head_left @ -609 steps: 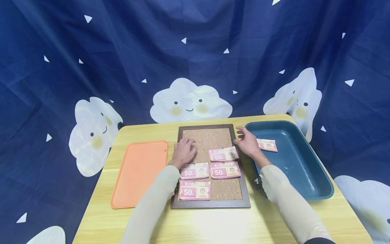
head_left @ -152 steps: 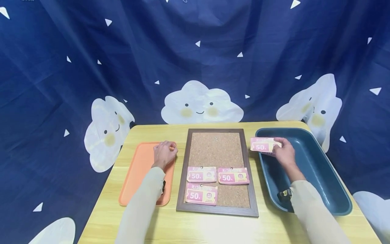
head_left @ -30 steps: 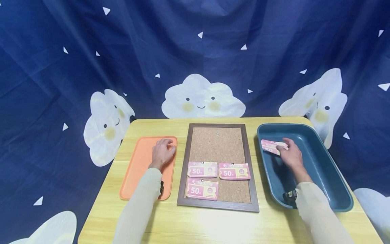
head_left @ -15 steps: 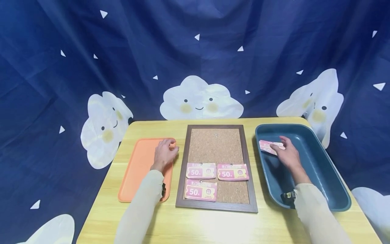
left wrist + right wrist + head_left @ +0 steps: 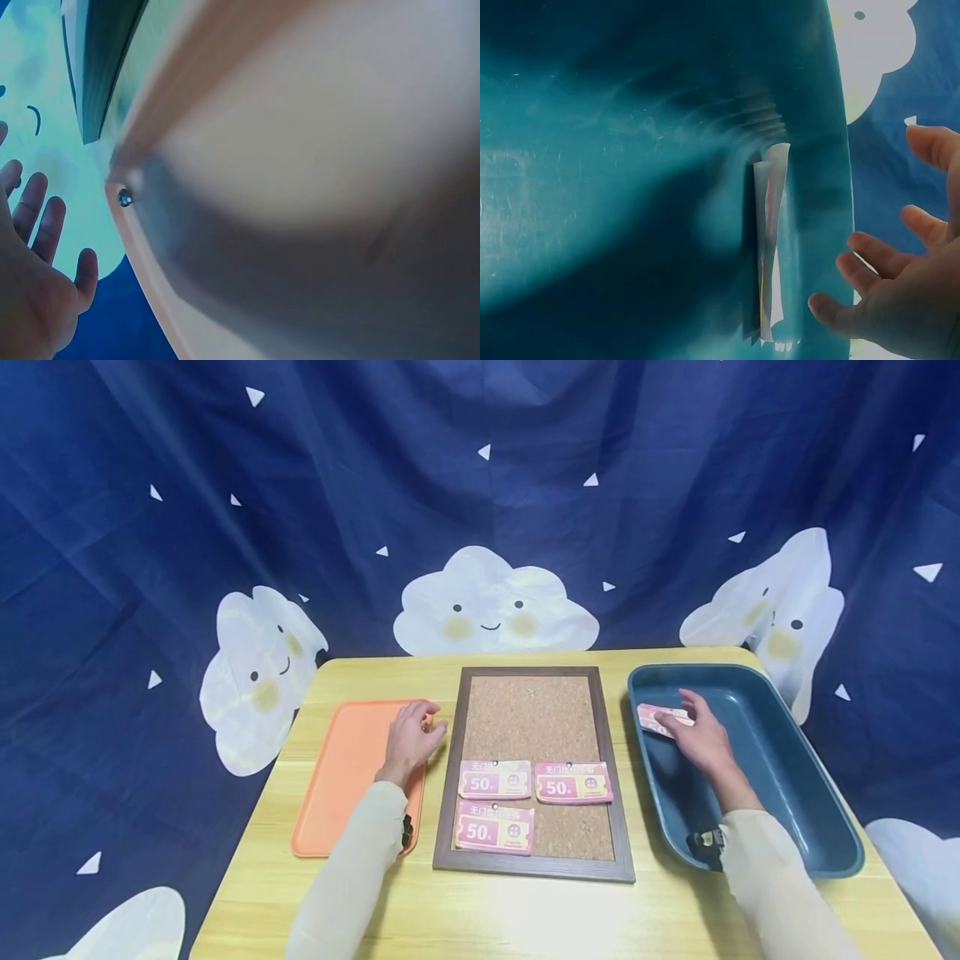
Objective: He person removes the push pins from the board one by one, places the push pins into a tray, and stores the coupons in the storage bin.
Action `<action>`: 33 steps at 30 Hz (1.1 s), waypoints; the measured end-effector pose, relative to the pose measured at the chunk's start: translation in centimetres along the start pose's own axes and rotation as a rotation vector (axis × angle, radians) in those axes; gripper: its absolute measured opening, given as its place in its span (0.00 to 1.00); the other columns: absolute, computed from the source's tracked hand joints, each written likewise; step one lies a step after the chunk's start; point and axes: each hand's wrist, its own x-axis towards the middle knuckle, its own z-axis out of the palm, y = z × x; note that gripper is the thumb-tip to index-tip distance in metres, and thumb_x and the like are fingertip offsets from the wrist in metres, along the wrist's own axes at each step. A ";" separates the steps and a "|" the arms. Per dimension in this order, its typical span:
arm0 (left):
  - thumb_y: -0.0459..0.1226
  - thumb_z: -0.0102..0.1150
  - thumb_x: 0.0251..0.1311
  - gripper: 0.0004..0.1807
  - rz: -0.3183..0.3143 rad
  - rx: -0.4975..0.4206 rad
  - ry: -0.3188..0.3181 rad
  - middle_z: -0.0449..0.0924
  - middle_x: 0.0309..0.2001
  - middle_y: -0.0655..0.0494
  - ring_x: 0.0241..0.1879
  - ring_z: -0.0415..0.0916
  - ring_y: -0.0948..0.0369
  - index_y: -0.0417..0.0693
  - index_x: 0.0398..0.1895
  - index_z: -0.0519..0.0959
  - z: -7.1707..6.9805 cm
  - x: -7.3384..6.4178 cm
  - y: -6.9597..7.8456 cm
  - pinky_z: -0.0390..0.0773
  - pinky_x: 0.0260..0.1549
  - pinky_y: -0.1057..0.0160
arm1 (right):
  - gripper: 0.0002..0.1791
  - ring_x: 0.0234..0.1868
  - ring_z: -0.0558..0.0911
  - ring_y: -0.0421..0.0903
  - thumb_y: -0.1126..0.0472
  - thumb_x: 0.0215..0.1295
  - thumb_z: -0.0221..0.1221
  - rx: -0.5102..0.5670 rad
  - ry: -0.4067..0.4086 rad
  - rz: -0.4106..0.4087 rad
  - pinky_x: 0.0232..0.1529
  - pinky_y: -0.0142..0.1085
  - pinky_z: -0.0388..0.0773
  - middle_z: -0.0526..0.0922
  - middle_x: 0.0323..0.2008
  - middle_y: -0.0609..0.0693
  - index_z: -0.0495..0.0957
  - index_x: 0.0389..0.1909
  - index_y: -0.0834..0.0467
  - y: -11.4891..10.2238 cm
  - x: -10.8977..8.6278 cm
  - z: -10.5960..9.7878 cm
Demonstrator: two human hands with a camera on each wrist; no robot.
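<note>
My left hand (image 5: pixel 411 743), fingers spread and slightly bent, hovers over the right edge of the orange tray (image 5: pixel 337 777) and holds nothing. A small shiny pushpin (image 5: pixel 124 198) lies in the tray's corner in the left wrist view. Over the blue basin (image 5: pixel 780 760) my right hand (image 5: pixel 701 739) is relaxed, apart from the pink coupons (image 5: pixel 771 244) that lie inside by the basin's wall. Between the hands is a framed cork board (image 5: pixel 528 718). Three pink "50" coupons are pinned on it: upper left (image 5: pixel 495 780), lower left (image 5: pixel 495 828) and right (image 5: pixel 573 783).
Everything stands on a light wood table (image 5: pixel 540 914). Behind it hangs a dark blue curtain (image 5: pixel 480 485) with white clouds. A pin (image 5: pixel 532 692) sticks in the cork near the top. The basin's walls rise higher than the flat tray's rim.
A fourth coupon has left the board's right side. My right hand has lowered coupons into the basin and let go. My left hand has gone from the board to the tray, then slightly right.
</note>
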 end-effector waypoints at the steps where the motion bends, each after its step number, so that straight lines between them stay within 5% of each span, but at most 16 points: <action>1: 0.51 0.58 0.58 0.22 0.001 0.001 -0.003 0.77 0.54 0.56 0.53 0.71 0.54 0.53 0.54 0.77 0.0 -0.1 0.1 0.63 0.61 0.45 | 0.44 0.71 0.58 0.68 0.40 0.67 0.52 0.001 -0.002 -0.004 0.65 0.62 0.57 0.58 0.71 0.69 0.47 0.76 0.56 0.0 0.0 0.0; 11: 0.50 0.60 0.57 0.22 0.021 -0.017 -0.026 0.78 0.50 0.58 0.48 0.73 0.54 0.54 0.54 0.77 -0.2 -0.4 1.2 0.70 0.53 0.51 | 0.42 0.70 0.59 0.68 0.43 0.68 0.53 0.006 -0.032 -0.049 0.64 0.62 0.58 0.58 0.71 0.68 0.49 0.75 0.56 -1.2 -0.3 0.1; 33: 0.51 0.60 0.57 0.22 0.048 0.002 -0.085 0.79 0.52 0.60 0.51 0.75 0.56 0.56 0.54 0.77 0.7 -1.4 2.4 0.66 0.58 0.48 | 0.43 0.71 0.60 0.66 0.50 0.68 0.57 0.101 -0.137 -0.088 0.63 0.59 0.65 0.57 0.71 0.67 0.44 0.76 0.55 -3.9 -1.2 2.0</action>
